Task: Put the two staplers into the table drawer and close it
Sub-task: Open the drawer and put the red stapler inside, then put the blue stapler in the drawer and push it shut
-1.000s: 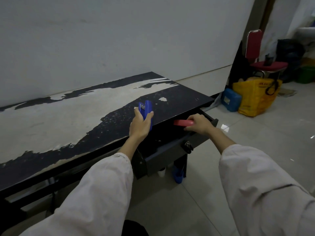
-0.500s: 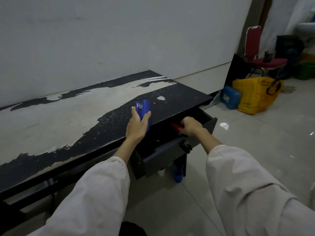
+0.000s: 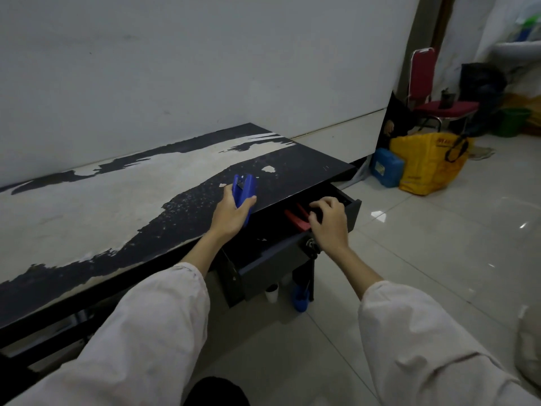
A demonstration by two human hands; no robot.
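Note:
The dark drawer (image 3: pixel 354 209) of the worn black table (image 3: pixel 307 168) stands pulled out at the table's right end. A red stapler (image 3: pixel 297 219) lies inside it. My right hand (image 3: pixel 329 222) hovers just to the right of the red stapler, fingers curled and apart, with nothing in them. My left hand (image 3: pixel 231 213) is shut on a blue stapler (image 3: pixel 244 191), held above the table's front edge just left of the drawer opening.
Keys (image 3: pixel 312 247) hang from the drawer front's lock. A blue object (image 3: pixel 301 298) and a white cup (image 3: pixel 271 293) sit on the tiled floor under the drawer. Further right stand a blue canister (image 3: pixel 386 168), a yellow bag (image 3: pixel 427 162) and a red chair (image 3: pixel 436 104).
My right hand lowered the red stapler into the drawer and let go of it. My left hand kept the blue stapler over the table edge.

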